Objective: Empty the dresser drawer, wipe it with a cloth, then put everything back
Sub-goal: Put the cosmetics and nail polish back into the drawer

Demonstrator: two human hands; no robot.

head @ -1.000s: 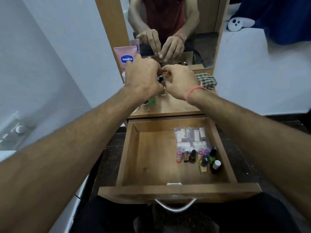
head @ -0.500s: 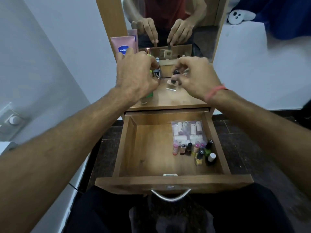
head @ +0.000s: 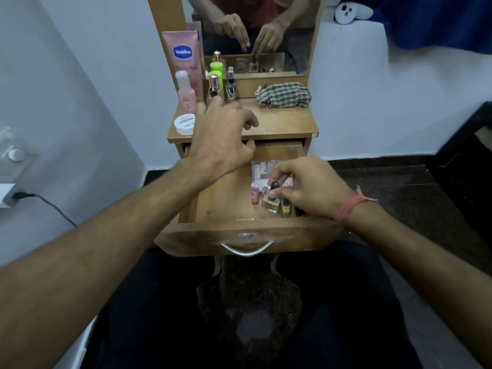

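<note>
Nearest me, the drawer (head: 213,209) stands pulled out above my lap, its handle (head: 247,249) toward me. A second ago both my hands were up over the counter (head: 282,121) working on a small bottle; now my right hand (head: 308,189) has come down into the drawer's right front corner, its grip pinched on the black cap of a small glass bottle (head: 272,199) that I am setting among the other little bottles (head: 285,207) and the clear pouch of tubes (head: 262,169). I judge this the put-back phase, one more item nearly home.

My left hand (head: 221,137) has pulled back to hover over the counter's front edge, fingers loosely curled, holding nothing. Beyond it wait the white jar (head: 184,123), pink bottle (head: 185,93), Vaseline tube (head: 182,57) and green-capped bottles (head: 216,73), apparently yet to return. The checked cloth (head: 283,94) lies bunched by the mirror (head: 255,27).
</note>
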